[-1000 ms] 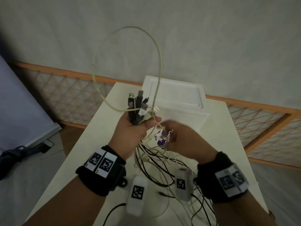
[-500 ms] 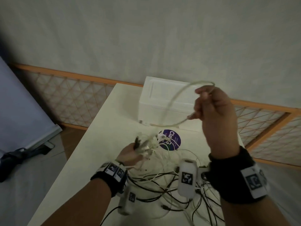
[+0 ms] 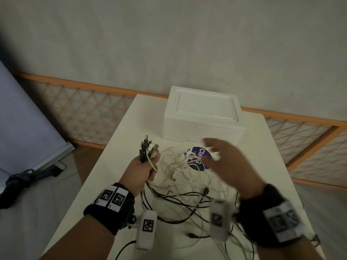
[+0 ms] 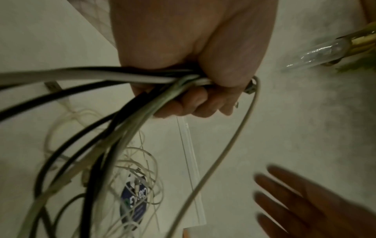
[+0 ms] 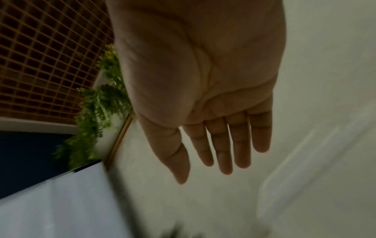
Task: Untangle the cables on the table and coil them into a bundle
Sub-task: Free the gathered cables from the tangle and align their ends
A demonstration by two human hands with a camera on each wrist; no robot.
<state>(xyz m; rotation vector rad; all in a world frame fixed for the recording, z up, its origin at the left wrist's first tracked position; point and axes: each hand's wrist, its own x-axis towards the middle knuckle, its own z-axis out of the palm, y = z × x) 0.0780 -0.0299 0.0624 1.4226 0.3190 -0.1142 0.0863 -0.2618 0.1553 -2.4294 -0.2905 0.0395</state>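
My left hand (image 3: 139, 170) is closed in a fist around a bunch of cable ends (image 3: 148, 150), black and white together, with the plugs sticking up out of the top of the fist. In the left wrist view the fingers (image 4: 195, 103) curl right round the strands, and the black and pale leads fan out below the hand toward the table. One thin white lead (image 4: 223, 153) loops out from the far side of the fist and swings down past it. The rest of the cables (image 3: 187, 194) lie in a loose tangle on the white table (image 3: 105, 184), just right of my left hand and beneath my right, dark strands nearer my wrists and thin pale ones farther out. My right hand (image 3: 231, 166) hovers above that tangle with the fingers spread and straight, holding nothing; the right wrist view shows the bare palm (image 5: 203, 80) and extended fingers, and it is blurred. A round purple sticker (image 3: 199, 158) sits on the table partly under the pale strands, just beyond the tips of my right hand. Past both hands a white foam box (image 3: 202, 117) stands closed on the table. Behind the table runs an orange-framed lattice panel (image 3: 84, 107) against the wall.
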